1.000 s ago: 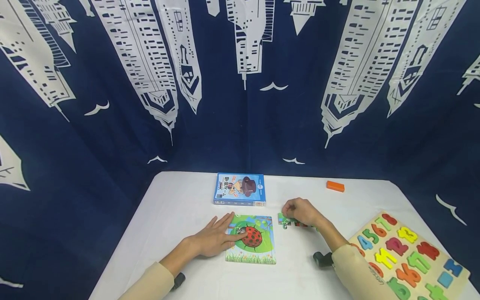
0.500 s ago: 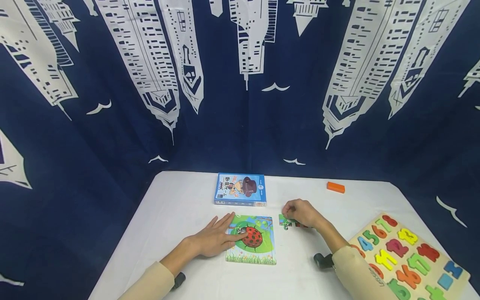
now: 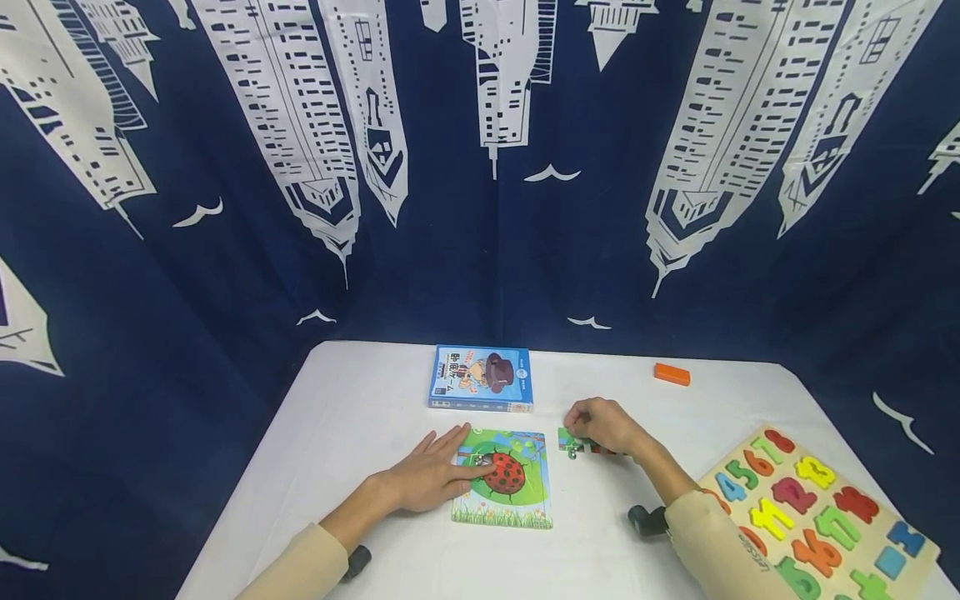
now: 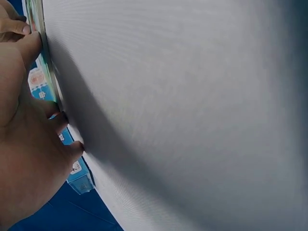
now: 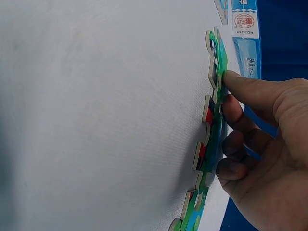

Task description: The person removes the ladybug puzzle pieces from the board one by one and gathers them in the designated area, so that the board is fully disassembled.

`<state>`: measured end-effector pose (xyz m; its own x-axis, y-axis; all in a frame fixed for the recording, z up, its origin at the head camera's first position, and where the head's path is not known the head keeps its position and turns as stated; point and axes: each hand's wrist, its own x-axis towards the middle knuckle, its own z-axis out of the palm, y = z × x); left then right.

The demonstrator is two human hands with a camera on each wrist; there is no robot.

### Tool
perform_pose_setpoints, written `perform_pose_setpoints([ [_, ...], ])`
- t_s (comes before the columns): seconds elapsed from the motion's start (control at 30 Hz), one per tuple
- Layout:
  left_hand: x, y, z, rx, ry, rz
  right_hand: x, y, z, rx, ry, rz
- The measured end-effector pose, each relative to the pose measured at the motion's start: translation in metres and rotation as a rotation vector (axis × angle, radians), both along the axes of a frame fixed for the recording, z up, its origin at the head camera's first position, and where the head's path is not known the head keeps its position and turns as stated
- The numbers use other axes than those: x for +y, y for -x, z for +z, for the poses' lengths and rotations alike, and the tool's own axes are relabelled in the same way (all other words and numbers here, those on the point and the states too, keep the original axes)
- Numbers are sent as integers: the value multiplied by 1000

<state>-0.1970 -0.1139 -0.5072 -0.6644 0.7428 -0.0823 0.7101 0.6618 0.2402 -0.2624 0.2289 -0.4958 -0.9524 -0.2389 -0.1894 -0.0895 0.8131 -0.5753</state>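
My left hand (image 3: 427,479) lies spread over the left side of a square ladybug picture puzzle (image 3: 510,504), its index finger across the red ladybug. In the left wrist view, fingers rest along the puzzle's edge. To the right, my right hand (image 3: 603,423) bends over a row of green and red jigsaw pieces (image 3: 570,442). The right wrist view shows those pieces (image 5: 204,156) interlocked in a strip low on the table. There the thumb (image 5: 236,79) and curled fingers pinch near the strip's upper end. The hand covers part of the strip in the head view.
A blue game box (image 3: 480,379) lies behind the ladybug puzzle, and an orange block (image 3: 671,373) sits at the back right. A wooden number board (image 3: 817,508) with several coloured pieces stands right, partly under the right forearm. Dark patterned cloth (image 3: 487,250) hangs behind the white table (image 3: 592,558).
Both hands and the puzzle pieces keep their places. The head view shifts only slightly.
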Motion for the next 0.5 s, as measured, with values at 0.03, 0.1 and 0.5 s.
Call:
perform_pose_setpoints([
  [0.03,0,0,-1,1,-8,2,0,0,0,0,0,0],
  [0.1,0,1,-2,5,-24,5,0,0,-1,3,-5,3],
  [0.5,-1,2,-5,48,-71,21,2,-1,0,15,-2,-18],
])
